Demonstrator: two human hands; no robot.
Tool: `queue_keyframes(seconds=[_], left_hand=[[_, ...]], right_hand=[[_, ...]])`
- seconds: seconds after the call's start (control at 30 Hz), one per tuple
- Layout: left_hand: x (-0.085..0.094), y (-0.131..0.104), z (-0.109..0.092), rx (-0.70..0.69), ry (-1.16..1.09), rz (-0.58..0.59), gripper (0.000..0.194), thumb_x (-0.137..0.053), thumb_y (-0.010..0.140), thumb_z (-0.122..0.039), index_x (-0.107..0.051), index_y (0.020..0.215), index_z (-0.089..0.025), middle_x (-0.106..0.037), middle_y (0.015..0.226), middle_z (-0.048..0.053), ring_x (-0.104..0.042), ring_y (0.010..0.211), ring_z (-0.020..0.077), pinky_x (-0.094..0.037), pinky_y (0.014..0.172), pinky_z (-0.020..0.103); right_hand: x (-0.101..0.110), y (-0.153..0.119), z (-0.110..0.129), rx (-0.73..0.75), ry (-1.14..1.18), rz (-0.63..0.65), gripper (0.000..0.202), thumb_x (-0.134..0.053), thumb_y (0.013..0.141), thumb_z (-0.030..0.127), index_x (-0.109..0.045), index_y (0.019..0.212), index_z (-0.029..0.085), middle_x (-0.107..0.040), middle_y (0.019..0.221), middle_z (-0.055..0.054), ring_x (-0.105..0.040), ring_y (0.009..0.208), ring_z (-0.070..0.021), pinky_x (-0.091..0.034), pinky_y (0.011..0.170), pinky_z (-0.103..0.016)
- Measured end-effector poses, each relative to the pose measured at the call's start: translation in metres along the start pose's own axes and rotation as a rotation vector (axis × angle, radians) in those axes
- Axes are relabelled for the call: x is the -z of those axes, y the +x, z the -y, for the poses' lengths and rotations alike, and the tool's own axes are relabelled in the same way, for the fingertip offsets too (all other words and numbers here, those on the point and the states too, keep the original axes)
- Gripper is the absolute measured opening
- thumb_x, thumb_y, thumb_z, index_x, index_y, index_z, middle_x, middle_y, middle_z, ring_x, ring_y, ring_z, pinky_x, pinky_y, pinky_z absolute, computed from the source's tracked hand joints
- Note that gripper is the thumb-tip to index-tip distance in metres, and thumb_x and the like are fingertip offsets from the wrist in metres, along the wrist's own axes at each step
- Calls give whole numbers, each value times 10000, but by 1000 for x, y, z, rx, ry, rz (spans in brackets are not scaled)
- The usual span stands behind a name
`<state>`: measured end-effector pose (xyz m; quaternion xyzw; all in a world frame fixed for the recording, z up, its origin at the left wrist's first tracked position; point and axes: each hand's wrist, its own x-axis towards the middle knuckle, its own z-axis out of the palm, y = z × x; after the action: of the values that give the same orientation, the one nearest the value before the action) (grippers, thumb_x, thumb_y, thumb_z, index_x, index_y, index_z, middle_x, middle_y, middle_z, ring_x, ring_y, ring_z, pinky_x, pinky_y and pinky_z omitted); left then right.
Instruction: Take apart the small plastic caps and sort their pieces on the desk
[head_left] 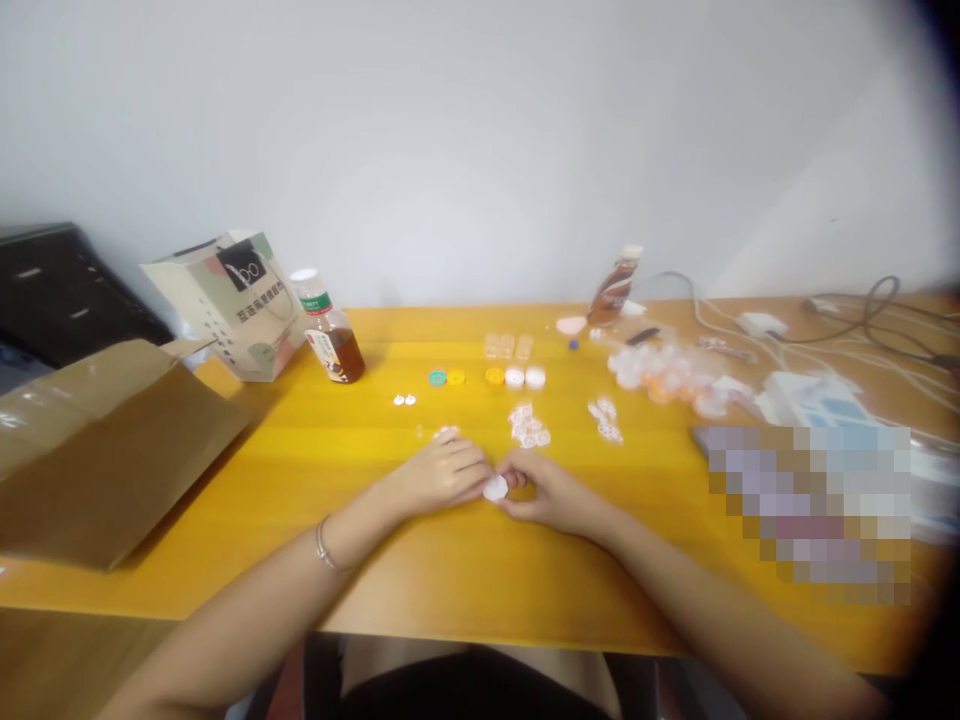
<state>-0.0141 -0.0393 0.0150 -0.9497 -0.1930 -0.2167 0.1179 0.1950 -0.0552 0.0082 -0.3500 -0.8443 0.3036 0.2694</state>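
Over the front middle of the table, my left hand (448, 472) and my right hand (549, 492) meet with fingertips closed around a small white round piece (495, 488). It looks flat; its exact kind is too blurred to make out. Beyond my hands lies a loose group of small white pieces (529, 427), and to its right a smaller group (605, 420). A few white bits (447, 433) show just past my left knuckles. Farther back are a teal round cap (437, 378), yellow ones (456, 378) beside it, and pink-and-white discs (514, 377).
An open cardboard box (112, 450) and a paper bag (232, 310) stand left, near a bottle of brown drink (330, 335). At back right are another bottle (615, 288), clear plastic cups (660, 370) and cables (877, 305). Clear small containers (508, 346) sit at the back.
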Motion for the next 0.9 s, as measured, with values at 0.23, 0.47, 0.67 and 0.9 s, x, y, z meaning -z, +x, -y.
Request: queue_keyframes(seconds=[0.23, 0.47, 0.67, 0.9], left_hand=[[35, -27, 49, 374, 20, 135, 150, -460, 852, -233, -577, 789, -165, -608, 752, 32, -559, 735, 133, -328, 664, 259], [37, -38, 65, 446, 38, 327, 98, -504, 757, -141, -590, 724, -176, -626, 752, 24, -559, 668, 133, -330, 619, 247], [35, -39, 64, 445, 12, 325, 116, -507, 769, -149, -600, 707, -181, -631, 742, 22, -559, 651, 131, -343, 619, 244], [37, -31, 52, 388, -62, 239, 187, -455, 867, -242, -622, 811, -177, -614, 759, 36, -564, 694, 134, -387, 671, 249]], right_hand=[[1, 0, 0, -22, -6, 14, 120, -618, 689, 187, -559, 793, 181, -536, 724, 7, -487, 659, -118, -397, 605, -236], [1, -1, 1, -29, -10, 17, 129, -619, 688, 186, -560, 802, 183, -543, 731, 8, -490, 657, -116, -401, 611, -236], [2, 0, 2, -25, -13, 18, 126, -618, 698, 198, -558, 807, 185, -534, 728, 6, -492, 657, -118, -401, 608, -236], [3, 0, 1, -24, 3, 23, 123, -623, 697, 220, -558, 795, 184, -531, 719, 8, -488, 649, -119, -402, 603, -238]])
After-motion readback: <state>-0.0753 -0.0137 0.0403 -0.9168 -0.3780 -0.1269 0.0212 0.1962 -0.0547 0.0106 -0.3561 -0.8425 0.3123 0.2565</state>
